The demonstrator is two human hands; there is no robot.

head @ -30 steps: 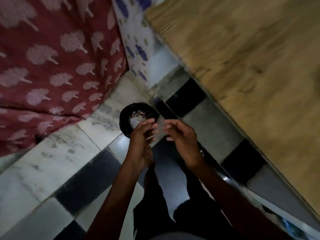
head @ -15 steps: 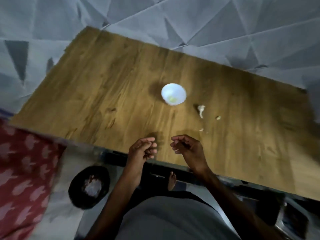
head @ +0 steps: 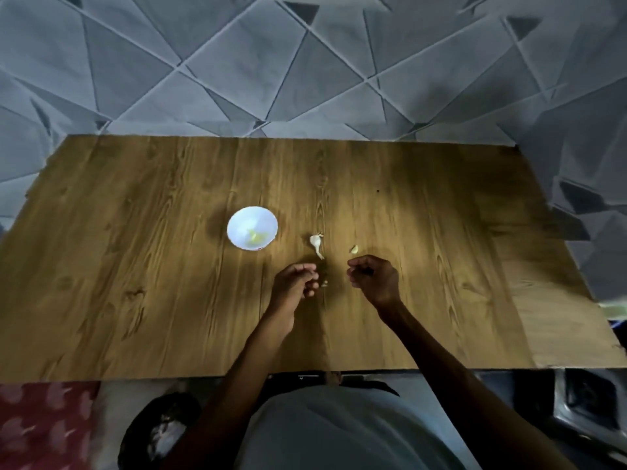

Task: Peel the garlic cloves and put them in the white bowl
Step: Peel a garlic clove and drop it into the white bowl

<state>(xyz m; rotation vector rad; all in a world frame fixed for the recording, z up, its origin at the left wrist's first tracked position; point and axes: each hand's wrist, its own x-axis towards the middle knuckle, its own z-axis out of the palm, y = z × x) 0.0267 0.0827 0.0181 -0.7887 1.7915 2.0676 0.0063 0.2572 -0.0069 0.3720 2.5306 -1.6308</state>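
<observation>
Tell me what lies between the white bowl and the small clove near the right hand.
In the head view, a whitish garlic piece with a thin stem lies there on the table, touching neither bowl nor clove.

Broad brown wood-grain tabletop [head: 135, 266]. Near the middle, a white bowl [head: 249, 220], upright. To its right and apart from it, a garlic piece [head: 316, 244] with a papery tail; further right, a small clove [head: 354, 249]. Closer to the front edge, pale scraps of skin [head: 324, 283].

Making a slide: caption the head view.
Left hand and right hand poised over a wooden table, near garlic and a white bowl.
</observation>
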